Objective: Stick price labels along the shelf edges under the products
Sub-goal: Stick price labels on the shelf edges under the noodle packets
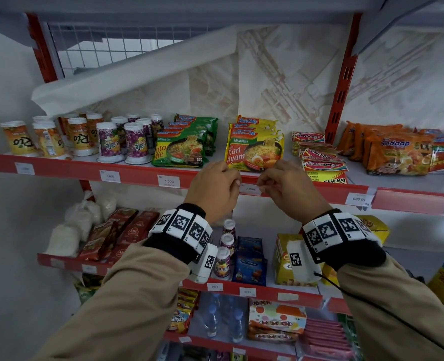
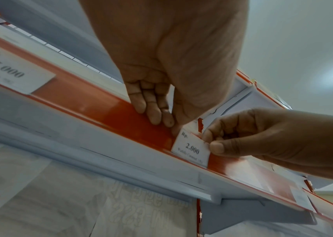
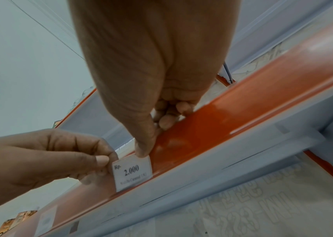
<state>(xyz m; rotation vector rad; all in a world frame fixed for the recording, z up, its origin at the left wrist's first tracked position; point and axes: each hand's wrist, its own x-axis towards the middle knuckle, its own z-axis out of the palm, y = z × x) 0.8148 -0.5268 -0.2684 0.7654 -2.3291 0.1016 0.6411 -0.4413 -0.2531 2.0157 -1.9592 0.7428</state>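
Note:
A white price label (image 1: 250,189) reading "Rp. 2.000" lies against the red shelf edge strip (image 1: 137,175), just below the yellow Kari Ayam noodle packs (image 1: 254,152). My left hand (image 1: 236,182) pinches the label's left edge and my right hand (image 1: 262,184) pinches its right edge. In the left wrist view the label (image 2: 192,150) sits on the strip (image 2: 100,104), with the right hand (image 2: 210,144) nipping its edge. In the right wrist view the left hand (image 3: 107,163) holds the label (image 3: 132,174) by thumb and forefinger, while my right thumb touches its top corner.
Other labels sit on the same strip: "5.000" (image 1: 168,181) and "2.000" (image 1: 110,176) to the left, one (image 1: 358,199) to the right. Green noodle packs (image 1: 181,149), drink cups (image 1: 127,142), sticky-note packs (image 1: 322,162) and orange noodle packs (image 1: 395,152) fill the shelf. Stocked shelves lie below.

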